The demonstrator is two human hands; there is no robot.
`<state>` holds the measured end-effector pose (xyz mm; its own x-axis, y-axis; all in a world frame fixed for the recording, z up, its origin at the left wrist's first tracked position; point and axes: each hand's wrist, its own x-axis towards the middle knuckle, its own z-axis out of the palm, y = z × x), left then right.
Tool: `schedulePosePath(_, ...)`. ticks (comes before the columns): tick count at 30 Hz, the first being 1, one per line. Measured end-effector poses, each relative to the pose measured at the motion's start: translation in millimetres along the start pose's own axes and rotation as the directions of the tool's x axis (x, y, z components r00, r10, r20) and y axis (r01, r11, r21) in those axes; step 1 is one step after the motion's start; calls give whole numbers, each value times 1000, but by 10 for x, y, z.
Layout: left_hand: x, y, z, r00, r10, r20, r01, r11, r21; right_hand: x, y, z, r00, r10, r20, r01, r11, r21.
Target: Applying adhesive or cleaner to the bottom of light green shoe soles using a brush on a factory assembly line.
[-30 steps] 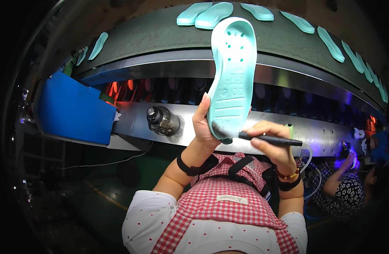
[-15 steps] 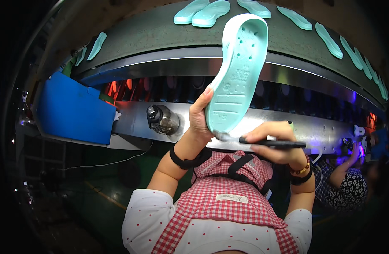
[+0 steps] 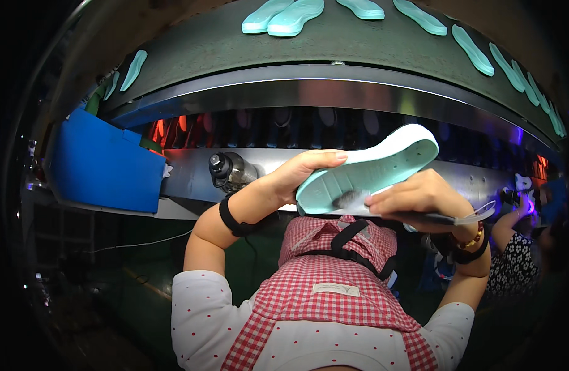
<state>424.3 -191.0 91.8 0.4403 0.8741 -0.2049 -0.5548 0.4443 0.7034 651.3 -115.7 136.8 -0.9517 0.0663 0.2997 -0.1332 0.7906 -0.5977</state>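
Note:
My left hand (image 3: 300,175) grips the heel end of a mint-green shoe sole (image 3: 374,170), which lies tilted nearly flat with its ribbed underside toward me and its toe pointing right. My right hand (image 3: 417,195) holds a thin dark brush (image 3: 439,217) flat under the sole's near edge, its dark bristles touching the sole by the heel. A black band sits on my left wrist and a beaded bracelet on my right.
A dark conveyor belt (image 3: 222,43) curves above, carrying several more mint-green soles (image 3: 284,15). A blue bin (image 3: 102,164) sits at left, a dark bottle (image 3: 229,171) on the metal ledge. Another person (image 3: 519,247) in a flowered top works at right.
The sole has swung down from upright to nearly flat, toe now pointing right. My right hand with the brush stayed under it and shifted slightly right.

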Motion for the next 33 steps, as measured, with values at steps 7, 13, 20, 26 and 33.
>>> schedulePosePath(7,-66,-20,-30,997,-18,-74,34,975,222,-87,24,-91,990,-19,141,40,989,-144)
schedulePosePath(13,-49,-63,-219,992,30,-120,-1,972,237,-195,159,-106,980,163,111,-133,963,-233)
schedulePosePath(20,216,-405,-334,994,90,-63,-104,959,-265,-74,295,343,856,441,-271,-240,803,546)
schedulePosePath(26,182,-522,-381,987,141,80,-93,894,-438,-232,674,298,406,462,-789,-302,882,362)
schedulePosePath(33,-86,-321,-435,930,362,69,-323,890,-322,-259,215,659,732,368,-573,55,807,589)
